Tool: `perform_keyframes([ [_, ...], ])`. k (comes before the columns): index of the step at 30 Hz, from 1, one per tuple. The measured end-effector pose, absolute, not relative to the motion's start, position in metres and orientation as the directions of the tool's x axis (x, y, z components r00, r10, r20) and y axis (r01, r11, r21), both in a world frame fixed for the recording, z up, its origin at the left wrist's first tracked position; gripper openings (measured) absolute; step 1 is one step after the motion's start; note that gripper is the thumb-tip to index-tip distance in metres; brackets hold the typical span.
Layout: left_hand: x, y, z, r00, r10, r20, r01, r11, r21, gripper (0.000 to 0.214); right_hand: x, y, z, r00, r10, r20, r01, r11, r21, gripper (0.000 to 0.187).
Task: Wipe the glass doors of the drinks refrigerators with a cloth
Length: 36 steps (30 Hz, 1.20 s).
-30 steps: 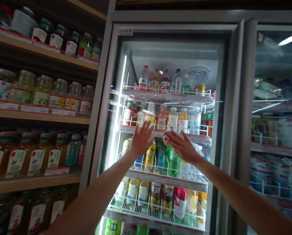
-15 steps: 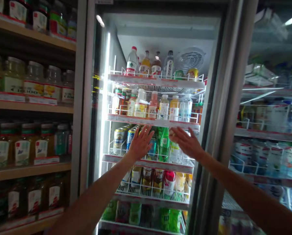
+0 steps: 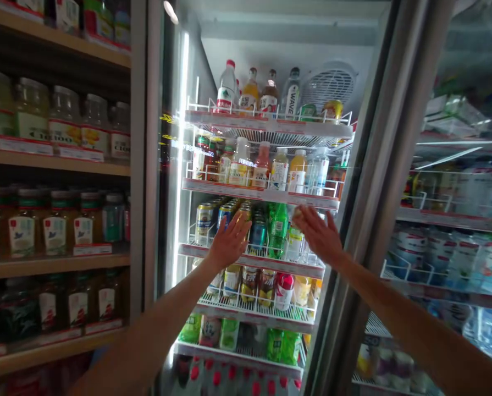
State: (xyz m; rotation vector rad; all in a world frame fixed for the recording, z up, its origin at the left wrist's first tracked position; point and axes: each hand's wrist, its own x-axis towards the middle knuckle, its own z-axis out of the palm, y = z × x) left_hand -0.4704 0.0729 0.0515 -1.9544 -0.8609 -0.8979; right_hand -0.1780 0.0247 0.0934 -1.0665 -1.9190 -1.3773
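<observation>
Both arms reach forward in front of a lit drinks fridge (image 3: 254, 193). My left hand (image 3: 229, 241) is open with its fingers outstretched, and no object shows in it. Behind it stand beer-like cans (image 3: 204, 223) on the third shelf. My right hand (image 3: 320, 235) is also open, palm side turned inward, close to the door frame at the right. Between the hands, a green bottle (image 3: 277, 228) and a blue-green can (image 3: 258, 234) stand on that same shelf. I cannot tell whether either hand touches anything; reflections suggest glass in front.
Wooden shelves (image 3: 56, 258) with jars and bottles line the left side. A metal frame post (image 3: 377, 181) separates this fridge from another stocked fridge (image 3: 452, 220) at the right. Bottles with orange and red drinks (image 3: 297, 170) stand on the second shelf; red-capped bottles (image 3: 231, 373) show at the bottom.
The view has tilted downward, so the shelves appear higher and the red-capped bottles below come into sight. Both hands stay outstretched, and slightly more space shows between them.
</observation>
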Motion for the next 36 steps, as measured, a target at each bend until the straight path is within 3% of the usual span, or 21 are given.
perform_keyframes([
  [3,-0.478,0.072,0.048,0.505,0.253,0.825,0.827,-0.416,-0.379,0.054,-0.188,0.033,0.124,-0.35,0.252,0.902,0.936,0.071,0.344,0.048],
  [8,-0.495,0.064,0.029,0.498,0.326,0.804,0.847,-0.381,-0.371,0.052,-0.221,0.032,0.057,-0.65,0.323,0.687,0.759,0.262,0.596,0.049],
  [10,-0.504,0.062,0.023,0.49,0.35,0.798,0.856,-0.369,-0.363,0.052,-0.232,0.032,0.048,-0.723,0.327,0.608,0.69,0.348,0.634,0.048],
  [16,-0.529,0.06,0.025,0.432,0.389,0.813,0.893,-0.312,-0.326,0.051,-0.265,0.047,0.112,-0.394,0.325,0.86,0.914,0.237,0.329,0.052],
  [22,-0.549,0.049,0.018,0.424,0.422,0.802,0.902,-0.277,-0.331,0.049,-0.292,0.046,0.035,-0.694,0.301,0.654,0.712,0.418,0.564,0.056],
  [24,-0.555,0.045,0.019,0.421,0.43,0.799,0.905,-0.26,-0.337,0.048,-0.295,0.048,0.036,-0.715,0.283,0.64,0.69,0.43,0.582,0.053],
  [28,-0.562,0.045,0.027,0.392,0.439,0.809,0.919,-0.231,-0.321,0.048,-0.303,0.057,0.089,-0.477,0.293,0.828,0.866,0.314,0.388,0.05],
  [30,-0.565,0.047,0.027,0.381,0.438,0.814,0.923,-0.228,-0.31,0.049,-0.309,0.058,0.094,-0.432,0.291,0.854,0.89,0.288,0.353,0.051],
  [36,-0.584,0.052,0.01,0.379,0.46,0.803,0.925,-0.224,-0.308,0.051,-0.317,0.051,0.013,-0.808,0.214,0.549,0.581,0.446,0.681,0.05],
])
